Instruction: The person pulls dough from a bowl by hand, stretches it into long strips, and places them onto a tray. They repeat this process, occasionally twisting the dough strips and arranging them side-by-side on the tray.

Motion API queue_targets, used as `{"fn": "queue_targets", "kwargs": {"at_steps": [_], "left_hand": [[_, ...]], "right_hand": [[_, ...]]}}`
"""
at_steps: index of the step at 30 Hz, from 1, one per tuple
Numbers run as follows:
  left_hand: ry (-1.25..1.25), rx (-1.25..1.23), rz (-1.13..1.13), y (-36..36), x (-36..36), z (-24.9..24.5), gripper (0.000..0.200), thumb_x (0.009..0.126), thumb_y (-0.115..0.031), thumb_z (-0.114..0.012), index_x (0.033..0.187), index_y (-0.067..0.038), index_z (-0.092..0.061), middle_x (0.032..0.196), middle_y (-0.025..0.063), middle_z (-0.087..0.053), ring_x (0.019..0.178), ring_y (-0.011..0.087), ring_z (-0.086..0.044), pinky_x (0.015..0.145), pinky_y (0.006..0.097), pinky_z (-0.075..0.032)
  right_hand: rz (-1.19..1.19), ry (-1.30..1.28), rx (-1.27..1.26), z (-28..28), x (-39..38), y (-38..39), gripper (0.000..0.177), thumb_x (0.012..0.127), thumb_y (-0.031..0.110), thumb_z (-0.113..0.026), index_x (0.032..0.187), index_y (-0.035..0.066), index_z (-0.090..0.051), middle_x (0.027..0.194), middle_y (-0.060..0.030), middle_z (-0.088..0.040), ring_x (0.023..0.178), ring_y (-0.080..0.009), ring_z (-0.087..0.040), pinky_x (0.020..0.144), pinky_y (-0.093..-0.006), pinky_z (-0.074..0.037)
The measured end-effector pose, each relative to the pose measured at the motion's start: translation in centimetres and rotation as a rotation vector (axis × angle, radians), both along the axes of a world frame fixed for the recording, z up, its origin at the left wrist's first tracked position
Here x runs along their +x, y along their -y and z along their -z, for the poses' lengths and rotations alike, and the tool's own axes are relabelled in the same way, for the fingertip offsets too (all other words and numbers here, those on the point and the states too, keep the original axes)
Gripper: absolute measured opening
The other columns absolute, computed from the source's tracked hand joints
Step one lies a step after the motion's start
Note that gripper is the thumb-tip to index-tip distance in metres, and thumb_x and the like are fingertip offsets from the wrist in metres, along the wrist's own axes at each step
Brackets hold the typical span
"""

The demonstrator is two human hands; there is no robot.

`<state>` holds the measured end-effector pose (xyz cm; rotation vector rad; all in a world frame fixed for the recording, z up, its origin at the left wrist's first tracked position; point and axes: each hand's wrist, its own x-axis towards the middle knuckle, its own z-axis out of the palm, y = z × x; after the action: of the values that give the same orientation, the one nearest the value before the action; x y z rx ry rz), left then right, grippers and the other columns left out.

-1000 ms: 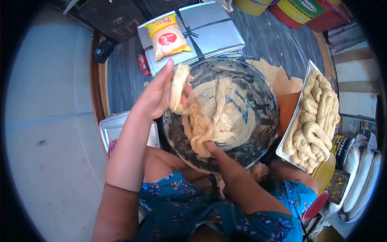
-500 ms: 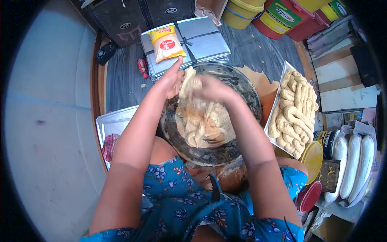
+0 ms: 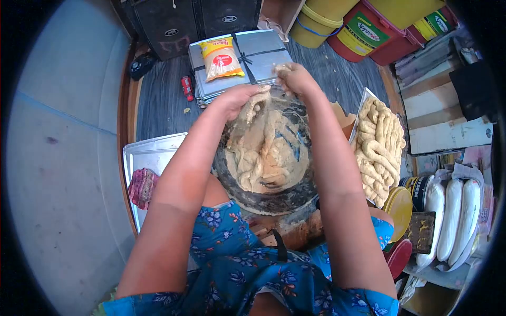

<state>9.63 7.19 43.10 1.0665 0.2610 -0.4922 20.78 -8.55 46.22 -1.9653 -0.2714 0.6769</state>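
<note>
A wide black basin (image 3: 253, 199) stands before me with pale, sticky dough (image 3: 263, 158) spread over its bottom. At the basin's far left side my left hand (image 3: 240, 100) is closed on a strip of dough (image 3: 258, 108) that hangs down inside. Over the far right rim my right hand (image 3: 296, 80) is raised, its fingers closed on a small lump of dough (image 3: 283, 67). The two hands are apart. To the right, a tray (image 3: 362, 100) is heaped with long twisted dough pieces (image 3: 380, 142).
A bag (image 3: 220, 59) lies on stacked metal sheets (image 3: 266, 47) beyond the basin. At left sits a metal tray (image 3: 153, 147) with a pink cloth (image 3: 142, 188). Buckets (image 3: 316, 26), black speakers (image 3: 171, 29) and long white packages (image 3: 449, 221) stand around.
My right hand has moved away from my left, up and to the right, with a lump of dough in it. More of the dough in the basin shows between the hands.
</note>
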Motion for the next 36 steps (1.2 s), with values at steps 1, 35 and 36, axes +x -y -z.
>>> {"fn": "queue_targets", "kwargs": {"at_steps": [1,35,36], "left_hand": [[0.009,-0.015,-0.013,0.2,0.1,0.0,0.027,0.090,-0.030,-0.057,0.097,-0.004,-0.063,0.086,0.0052,-0.065,0.071,0.0146,-0.062,0.065,0.0310,-0.053],[0.471,0.622,0.338,-0.4,-1.5,-3.2,0.038,0.075,-0.021,-0.067,0.106,-0.005,-0.052,0.092,0.0081,-0.059,0.085,0.0162,-0.058,0.073,0.0288,-0.046],[0.454,0.845,0.465,-0.1,-1.3,-2.8,0.044,0.075,-0.023,-0.067,0.111,-0.005,-0.051,0.097,0.0097,-0.059,0.090,0.0179,-0.057,0.078,0.0299,-0.046]], "right_hand": [[-0.022,-0.037,0.041,0.0,0.1,0.3,0.020,0.091,0.018,-0.052,0.099,0.003,-0.061,0.078,-0.0040,-0.060,0.070,-0.0141,-0.057,0.063,-0.0259,-0.048],[0.186,-0.466,1.721,10.0,-6.2,6.6,0.038,0.092,0.044,-0.050,0.109,0.009,-0.050,0.092,-0.0084,-0.060,0.086,-0.0238,-0.059,0.084,-0.0404,-0.046],[-0.047,-0.530,1.831,10.0,-5.3,6.8,0.037,0.092,0.044,-0.049,0.102,0.008,-0.051,0.084,-0.0059,-0.059,0.079,-0.0207,-0.058,0.076,-0.0362,-0.048]]}}
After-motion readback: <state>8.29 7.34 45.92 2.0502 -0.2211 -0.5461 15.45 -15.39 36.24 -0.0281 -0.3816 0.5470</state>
